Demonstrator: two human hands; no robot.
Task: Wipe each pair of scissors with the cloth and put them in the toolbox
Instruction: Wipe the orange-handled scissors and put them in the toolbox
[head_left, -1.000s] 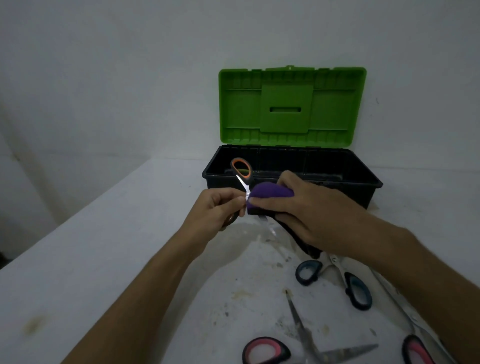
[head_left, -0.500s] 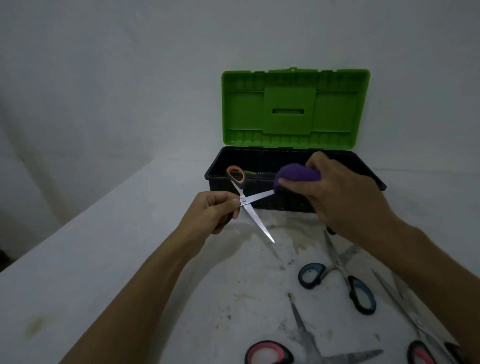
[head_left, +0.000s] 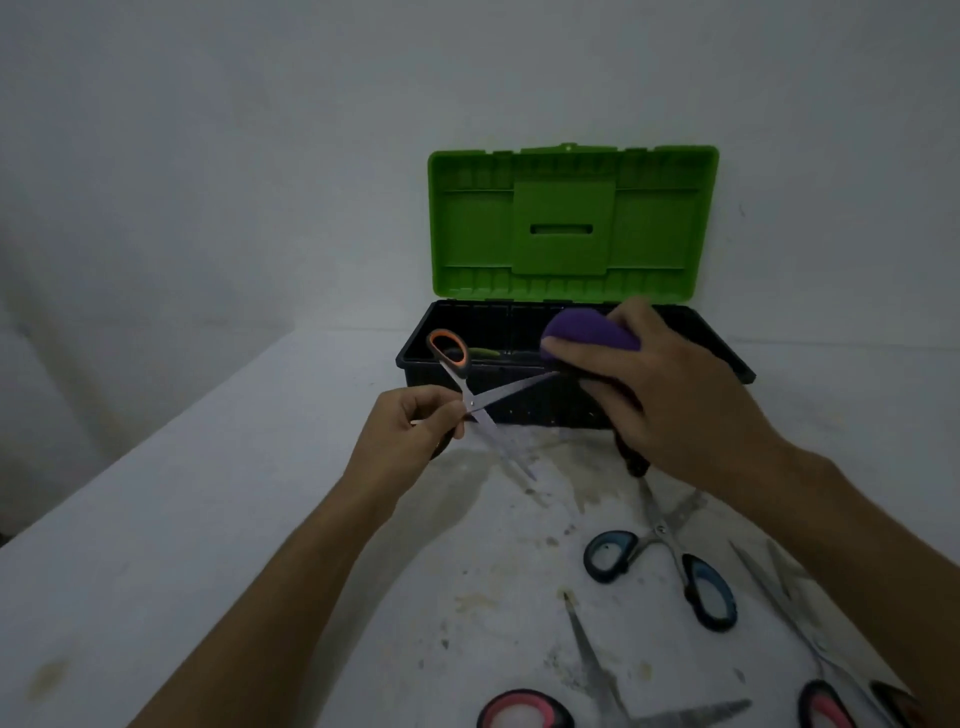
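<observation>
A pair of orange-handled steel scissors (head_left: 470, 397) is being held spread open above the white stained counter (head_left: 208, 519), just in front of the black plastic toolbox (head_left: 519, 410), which is standing at the far edge with its green lid (head_left: 571, 223) raised upright. The scissors are being pinched near the pivot by the curled fingers of the left hand (head_left: 410, 431), with one orange loop pointing up toward the box and one blade pointing down at the counter. The other blade is being covered at its tip by a bunched purple cloth (head_left: 587, 330), which is being gripped in the fingers of the right hand (head_left: 670, 400). Blue-handled scissors (head_left: 670, 566) are lying open nearer the right edge, and pink-handled scissors (head_left: 597, 701) are lying by the near edge.
</observation>
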